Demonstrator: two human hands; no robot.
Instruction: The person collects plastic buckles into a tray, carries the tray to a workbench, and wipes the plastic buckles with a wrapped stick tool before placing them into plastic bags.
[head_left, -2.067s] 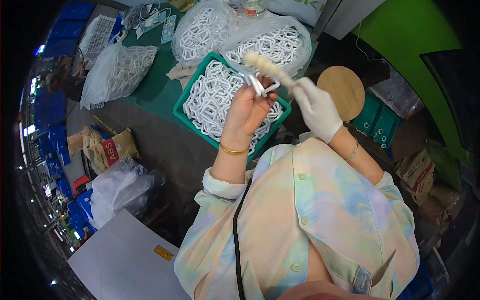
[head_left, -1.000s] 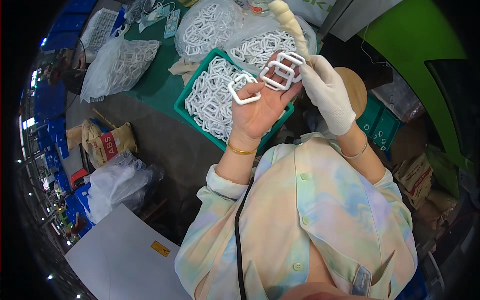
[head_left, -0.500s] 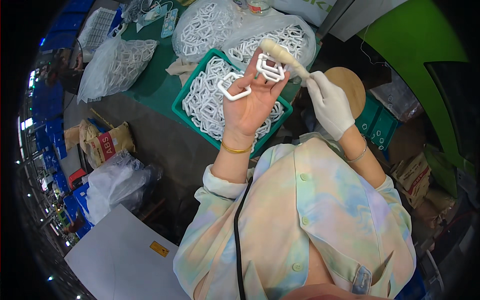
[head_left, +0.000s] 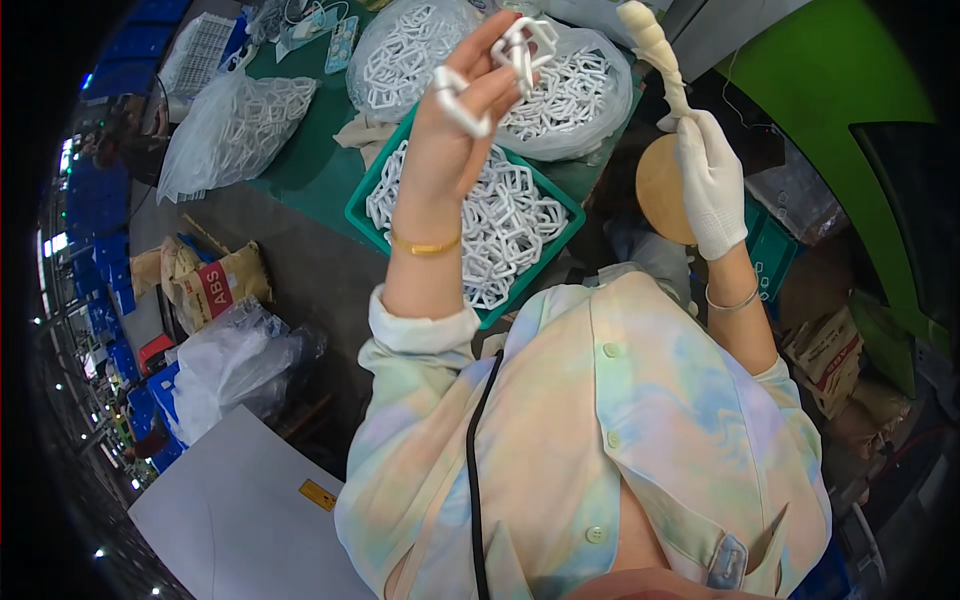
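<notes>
Working over a green desk bearing a teal crate, we raise our left hand gripping white links; gloved right hand clasps a cream tool.

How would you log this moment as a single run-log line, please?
left hand: raised, holds white frames | right hand: gloved, holds wrapped tool | below: green crate of frames | behind: clear bags of frames

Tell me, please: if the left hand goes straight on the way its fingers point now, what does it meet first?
Probably the clear bag of white frames. The left hand, holding white plastic frames, points up and away toward it. Depth is unclear, so it may pass above.
</notes>
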